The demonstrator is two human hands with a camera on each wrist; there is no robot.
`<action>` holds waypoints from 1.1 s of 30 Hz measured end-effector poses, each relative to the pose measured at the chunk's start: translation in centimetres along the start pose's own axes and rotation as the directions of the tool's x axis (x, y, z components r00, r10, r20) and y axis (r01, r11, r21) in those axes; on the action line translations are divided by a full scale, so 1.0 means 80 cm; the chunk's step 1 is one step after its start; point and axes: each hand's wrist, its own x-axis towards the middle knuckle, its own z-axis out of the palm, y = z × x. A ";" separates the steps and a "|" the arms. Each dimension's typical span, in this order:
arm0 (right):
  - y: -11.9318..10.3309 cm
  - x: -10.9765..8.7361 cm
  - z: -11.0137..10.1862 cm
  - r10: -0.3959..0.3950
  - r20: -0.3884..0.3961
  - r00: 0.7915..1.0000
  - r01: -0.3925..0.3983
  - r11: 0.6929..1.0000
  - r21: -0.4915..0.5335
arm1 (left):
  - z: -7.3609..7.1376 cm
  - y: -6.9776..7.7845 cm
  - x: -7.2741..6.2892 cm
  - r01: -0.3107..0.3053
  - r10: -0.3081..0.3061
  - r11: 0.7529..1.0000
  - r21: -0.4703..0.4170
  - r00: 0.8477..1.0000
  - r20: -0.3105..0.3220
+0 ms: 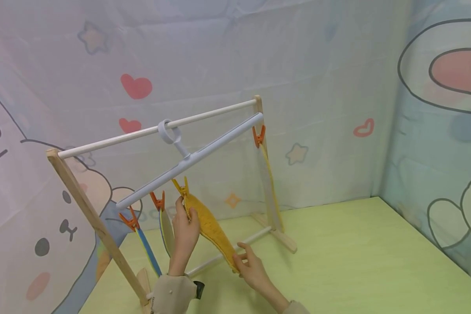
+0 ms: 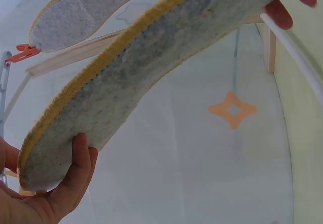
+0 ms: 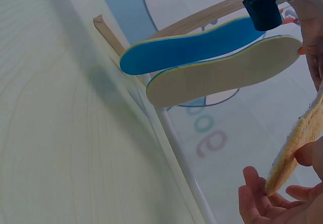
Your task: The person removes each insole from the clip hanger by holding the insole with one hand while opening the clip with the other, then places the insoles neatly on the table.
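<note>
A fuzzy yellow insole (image 1: pixel 209 224) slants down from a yellow clip (image 1: pixel 182 187) under the hanger. My left hand (image 1: pixel 186 229) grips its upper end just below the clip, thumb on one face and fingers on the other. At the lower end, my right hand (image 1: pixel 253 270) pinches the tip between thumb and fingers. The left wrist view shows the insole's grey felt underside (image 2: pixel 101 103) and yellow edge. Left of my left hand hang a blue insole (image 3: pixel 192 47) and a beige-faced insole (image 3: pixel 222 75), each from an orange clip (image 1: pixel 158 201).
A pale blue hanger (image 1: pixel 220 137) hooks over the white top rod (image 1: pixel 114 140) of a wooden stand (image 1: pixel 98 222), tilted down to the left. Another insole (image 1: pixel 268 187) hangs at its right end from an orange clip (image 1: pixel 259 136). Below is a light green table (image 1: pixel 361 257).
</note>
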 end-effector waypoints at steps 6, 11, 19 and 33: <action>0.001 0.000 0.000 0.021 -0.002 1.000 -0.021 1.000 0.022 | 0.000 -0.001 0.001 -0.001 0.001 1.000 -0.002 1.000 0.001; -0.002 -0.003 0.000 0.027 0.001 1.000 -0.027 0.999 0.016 | 0.000 -0.001 0.002 0.000 -0.001 1.000 -0.005 1.000 -0.008; -0.050 -0.015 -0.009 0.027 -0.001 1.000 -0.027 1.000 -0.002 | -0.001 0.001 0.004 -0.014 0.014 1.000 -0.019 1.000 -0.016; 0.003 -0.003 -0.001 0.028 0.022 0.999 -0.028 0.999 0.020 | 0.001 0.005 0.018 -0.063 0.058 0.997 -0.044 0.994 -0.094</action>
